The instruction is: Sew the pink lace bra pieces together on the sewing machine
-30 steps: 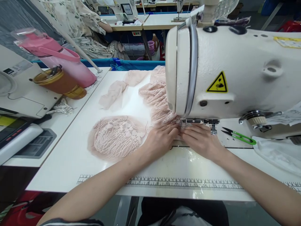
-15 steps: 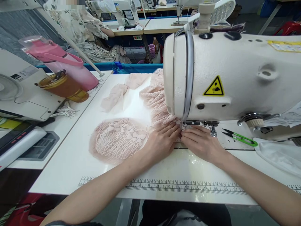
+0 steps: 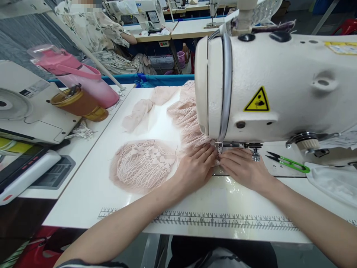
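Note:
My left hand [image 3: 196,163] lies with its fingers stretched out on the pale pink lace fabric [image 3: 185,121], just left of the presser foot of the sewing machine [image 3: 237,89]. Opposite it, my right hand [image 3: 245,165] has its fingers pressed together at a small edge of the lace by the foot; its thumb is hidden. The lace runs back from my left hand past the machine head. A separate rounded lace piece [image 3: 143,163] lies flat by my left forearm. The needle point is hidden behind my fingers and the machine.
Green-handled thread snips [image 3: 290,162] lie right of my right hand, beside white cloth [image 3: 331,182]. Sheer pink pieces [image 3: 139,113] lie farther back. A pink bottle [image 3: 83,80] and brown cup [image 3: 79,106] stand left. A printed ruler [image 3: 206,220] runs along the front edge. Another person [image 3: 89,28] sits beyond.
The view has shifted slightly, so most things sit a little farther right in it. Both hands stay by the presser foot, with no clear movement of the lace.

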Demonstrator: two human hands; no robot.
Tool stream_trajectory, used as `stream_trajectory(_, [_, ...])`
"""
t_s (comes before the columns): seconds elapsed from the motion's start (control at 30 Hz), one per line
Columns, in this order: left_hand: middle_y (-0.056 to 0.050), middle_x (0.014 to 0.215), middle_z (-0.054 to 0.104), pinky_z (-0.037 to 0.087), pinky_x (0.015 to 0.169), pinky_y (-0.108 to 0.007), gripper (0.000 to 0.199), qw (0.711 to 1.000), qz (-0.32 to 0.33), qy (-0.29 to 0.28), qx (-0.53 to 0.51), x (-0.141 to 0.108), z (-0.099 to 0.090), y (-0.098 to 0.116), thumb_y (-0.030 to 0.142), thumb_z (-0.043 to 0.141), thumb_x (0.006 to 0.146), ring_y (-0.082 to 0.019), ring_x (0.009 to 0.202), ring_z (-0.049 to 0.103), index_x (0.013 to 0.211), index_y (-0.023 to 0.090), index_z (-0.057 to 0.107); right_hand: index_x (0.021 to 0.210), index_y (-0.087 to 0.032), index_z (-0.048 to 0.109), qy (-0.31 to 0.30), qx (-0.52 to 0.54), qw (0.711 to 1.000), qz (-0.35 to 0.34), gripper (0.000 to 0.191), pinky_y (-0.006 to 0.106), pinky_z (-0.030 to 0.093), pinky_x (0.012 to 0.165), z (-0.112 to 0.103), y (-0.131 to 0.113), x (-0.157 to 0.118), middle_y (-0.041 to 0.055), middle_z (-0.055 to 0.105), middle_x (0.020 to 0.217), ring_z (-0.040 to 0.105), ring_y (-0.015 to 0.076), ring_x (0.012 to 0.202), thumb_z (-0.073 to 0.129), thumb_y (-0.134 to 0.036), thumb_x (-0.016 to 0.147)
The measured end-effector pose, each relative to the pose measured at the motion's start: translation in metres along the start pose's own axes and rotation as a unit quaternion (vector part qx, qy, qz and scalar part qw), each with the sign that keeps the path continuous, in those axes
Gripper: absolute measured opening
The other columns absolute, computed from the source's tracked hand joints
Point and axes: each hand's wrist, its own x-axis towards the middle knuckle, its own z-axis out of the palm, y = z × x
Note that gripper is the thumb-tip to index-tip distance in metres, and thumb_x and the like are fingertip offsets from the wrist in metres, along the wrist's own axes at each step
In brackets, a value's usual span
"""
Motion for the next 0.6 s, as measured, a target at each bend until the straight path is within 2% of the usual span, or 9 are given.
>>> stream_trajectory(0.17, [-0.013,0.124,0.064,0.047,0.107,-0.044,0.034,1.0,-0.009,-0.002,-0.006,0.0,0.0022,0.0013,0.021,0.045,0.094,-0.025,0.119,0.06,0.12,0.007,0.062,0.086,-0.019,0.067,0.034,-0.059,0.998,0.001,0.015,0.029,0.03,0.057,-0.0056,0.0,0.0018,-0.0038,0.072,0.089,0.061,0.0097,0.078,0.054,-0.013,0.09])
stream_trajectory(0.3, [-0.013,0.124,0.064,0.047,0.107,-0.044,0.034,1.0,-0.011,0.001,-0.009,-0.0001,0.0027,0.0016,0.021,0.045,0.094,-0.026,0.12,0.059,0.12,0.007,0.061,0.088,-0.02,0.068,0.031,-0.091,0.995,0.004,0.015,0.031,0.025,0.057,-0.007,0.0003,0.0022,-0.0051,0.073,0.092,0.059,0.0089,0.071,0.054,-0.014,0.09])
stream_trajectory(0.6, [-0.012,0.126,0.063,0.047,0.106,-0.046,0.035,1.0,-0.01,-0.014,-0.014,0.0006,0.002,0.0003,0.02,0.044,0.094,-0.025,0.119,0.06,0.124,0.011,0.06,0.084,-0.021,0.067,0.029,-0.095,0.995,0.012,0.016,0.03,0.027,0.061,-0.0074,0.0062,0.0026,-0.0051,0.073,0.092,0.059,0.0092,0.069,0.055,-0.011,0.087])
